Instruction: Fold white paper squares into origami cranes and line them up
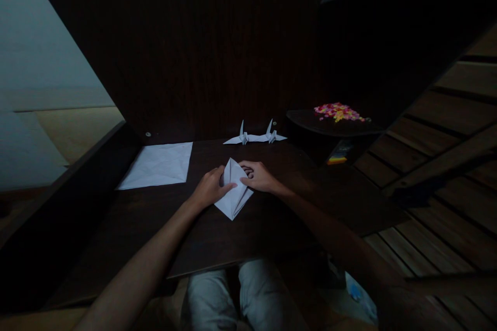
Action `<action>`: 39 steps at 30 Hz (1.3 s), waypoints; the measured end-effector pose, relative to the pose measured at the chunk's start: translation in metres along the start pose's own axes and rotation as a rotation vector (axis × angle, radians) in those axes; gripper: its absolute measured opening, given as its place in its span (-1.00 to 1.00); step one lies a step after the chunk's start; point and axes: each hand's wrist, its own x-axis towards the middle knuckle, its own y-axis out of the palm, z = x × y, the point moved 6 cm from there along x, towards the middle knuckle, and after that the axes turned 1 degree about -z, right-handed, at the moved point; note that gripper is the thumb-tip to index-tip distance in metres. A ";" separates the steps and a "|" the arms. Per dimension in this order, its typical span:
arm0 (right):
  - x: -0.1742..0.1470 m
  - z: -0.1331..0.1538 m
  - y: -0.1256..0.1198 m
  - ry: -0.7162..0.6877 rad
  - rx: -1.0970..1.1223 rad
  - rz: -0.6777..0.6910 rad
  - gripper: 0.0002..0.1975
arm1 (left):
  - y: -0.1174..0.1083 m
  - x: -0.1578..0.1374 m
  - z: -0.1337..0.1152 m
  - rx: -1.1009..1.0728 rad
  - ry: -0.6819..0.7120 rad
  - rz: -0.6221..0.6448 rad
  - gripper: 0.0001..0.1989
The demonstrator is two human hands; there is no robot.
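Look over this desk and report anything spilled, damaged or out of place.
Small colourful pieces lie loose on the side shelf at the right, with no container visible, so they look spilled, though that may be deliberate. Nothing else stands out: the folded paper in the left hand and right hand looks intact.

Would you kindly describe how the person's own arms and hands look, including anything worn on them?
The five-fingered left hand and right hand are ungloved; no ring or watch is discernible in the dim light. The bare, tapering forearms show no sleeves.
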 end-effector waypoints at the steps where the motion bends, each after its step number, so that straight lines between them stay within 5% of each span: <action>1: 0.000 0.000 0.000 -0.006 -0.014 -0.002 -0.63 | 0.000 0.000 0.000 0.003 -0.001 0.000 -0.62; 9: 0.005 -0.008 -0.004 0.032 -0.002 -0.084 -0.85 | -0.001 -0.001 0.000 -0.032 -0.023 -0.014 -0.67; 28: -0.002 0.007 -0.010 -0.041 -0.038 -0.210 -0.80 | 0.002 -0.003 -0.004 -0.063 0.048 0.038 -0.77; 34: 0.006 -0.012 -0.010 0.144 0.267 -0.033 -0.74 | 0.001 -0.002 -0.001 -0.092 -0.012 0.030 -0.72; 39: 0.008 -0.023 -0.010 0.246 0.299 0.088 -0.75 | -0.003 -0.001 0.000 -0.090 -0.033 0.000 -0.70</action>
